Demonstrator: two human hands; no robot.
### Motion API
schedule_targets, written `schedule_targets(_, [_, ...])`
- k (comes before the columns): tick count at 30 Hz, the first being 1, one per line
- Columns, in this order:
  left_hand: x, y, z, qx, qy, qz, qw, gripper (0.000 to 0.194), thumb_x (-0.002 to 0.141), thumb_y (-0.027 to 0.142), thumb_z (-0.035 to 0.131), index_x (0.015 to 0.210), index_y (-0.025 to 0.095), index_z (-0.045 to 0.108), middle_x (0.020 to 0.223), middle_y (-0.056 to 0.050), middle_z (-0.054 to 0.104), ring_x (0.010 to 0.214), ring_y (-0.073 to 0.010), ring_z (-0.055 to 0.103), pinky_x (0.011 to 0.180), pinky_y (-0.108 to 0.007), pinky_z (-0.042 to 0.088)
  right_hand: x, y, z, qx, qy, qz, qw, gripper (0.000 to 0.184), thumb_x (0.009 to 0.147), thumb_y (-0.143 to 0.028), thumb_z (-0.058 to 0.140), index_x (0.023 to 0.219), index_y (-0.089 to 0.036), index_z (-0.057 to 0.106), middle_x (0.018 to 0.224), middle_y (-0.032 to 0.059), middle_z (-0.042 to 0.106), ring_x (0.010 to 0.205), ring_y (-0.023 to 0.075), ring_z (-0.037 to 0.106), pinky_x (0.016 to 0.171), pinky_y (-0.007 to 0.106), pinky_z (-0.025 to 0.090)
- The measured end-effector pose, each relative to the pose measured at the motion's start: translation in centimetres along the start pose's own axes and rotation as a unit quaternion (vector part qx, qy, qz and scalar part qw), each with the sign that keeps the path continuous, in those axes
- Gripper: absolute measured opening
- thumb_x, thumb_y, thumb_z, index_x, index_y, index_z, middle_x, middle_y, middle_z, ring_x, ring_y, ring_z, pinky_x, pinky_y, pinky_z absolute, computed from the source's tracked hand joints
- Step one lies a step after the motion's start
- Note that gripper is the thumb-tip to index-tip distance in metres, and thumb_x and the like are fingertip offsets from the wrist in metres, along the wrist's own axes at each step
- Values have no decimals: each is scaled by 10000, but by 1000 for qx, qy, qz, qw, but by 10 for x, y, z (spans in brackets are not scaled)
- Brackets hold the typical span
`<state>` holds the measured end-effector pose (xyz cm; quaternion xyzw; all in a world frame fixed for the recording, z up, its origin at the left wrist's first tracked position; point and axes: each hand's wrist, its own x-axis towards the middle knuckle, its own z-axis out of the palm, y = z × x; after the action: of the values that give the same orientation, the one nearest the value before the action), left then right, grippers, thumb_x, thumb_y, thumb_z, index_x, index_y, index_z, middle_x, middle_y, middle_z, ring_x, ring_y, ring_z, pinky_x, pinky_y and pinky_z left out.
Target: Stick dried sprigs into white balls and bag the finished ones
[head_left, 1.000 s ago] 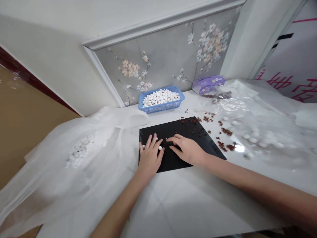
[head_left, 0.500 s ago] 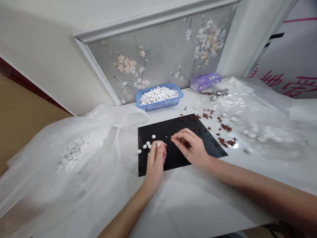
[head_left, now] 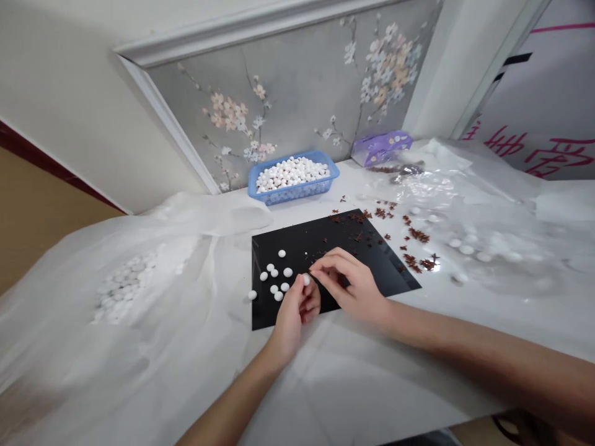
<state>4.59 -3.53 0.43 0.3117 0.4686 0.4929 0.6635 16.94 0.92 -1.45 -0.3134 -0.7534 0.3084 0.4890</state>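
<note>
A small white ball (head_left: 306, 280) is pinched between the thumb and fingers of my left hand (head_left: 295, 316), just above the black sheet (head_left: 302, 238). My right hand (head_left: 356, 285) is closed in a pinch right beside that ball, its fingertips nearly touching it. Whatever sits between the right fingertips is too small to make out. Several loose white balls (head_left: 288, 272) lie on the left part of the sheet. Small reddish-brown star-shaped pieces (head_left: 357, 236) are scattered over its far right corner and onto the table.
A blue basket (head_left: 290, 197) full of white balls stands against the wall panel. Thin white wrapping (head_left: 209, 291) with more balls covers the left side. On the right are brown clusters (head_left: 419, 235), clear plastic bags (head_left: 511, 229) and a purple packet (head_left: 382, 148).
My left hand, earlier spread flat over balls on the sheet, has picked one up and brought it to the right hand. The right fingers have closed into a pinch and moved to meet the ball.
</note>
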Motion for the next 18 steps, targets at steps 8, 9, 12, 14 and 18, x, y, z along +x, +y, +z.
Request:
schedule_targets(8, [0,0,1,4,21,-18,1000,484,716,608,540,599,184,339,528,77,214,462,-57,162,414,-182,153,0,-2,-1,5,-25,-13,1000,111,876,-236,492,875,-200,598,839,23,561,532,61,473,491,200,421])
schedule_targets(9, [1,0,1,5,29,-19,999,485,708,609,550,599,183,345,532,75,222,459,-54,171,411,-183,154,-1,-2,-2,3,-28,-20,999,115,876,-232,489,885,-200,599,850,28,565,530,61,473,493,203,424])
schedule_targets(12, [2,-1,0,-3,43,-17,999,478,683,602,588,614,176,382,556,69,254,456,-46,198,402,-182,149,-1,0,-2,2,-42,-43,998,120,867,-223,493,920,-200,599,872,40,568,525,63,466,499,211,432])
schedule_targets(14, [2,-2,-1,-7,35,-15,999,474,679,597,599,621,170,399,563,69,264,460,-43,200,403,-180,139,-2,1,-3,10,-50,-54,997,120,859,-210,499,932,-198,594,861,39,559,527,64,461,489,208,427])
schedule_targets(18, [4,-5,-5,13,12,-9,1000,471,705,603,569,612,162,431,539,73,242,463,-50,178,414,-191,121,-1,3,-3,46,-73,-64,994,100,840,-173,508,915,-185,573,854,33,527,504,51,429,442,194,389])
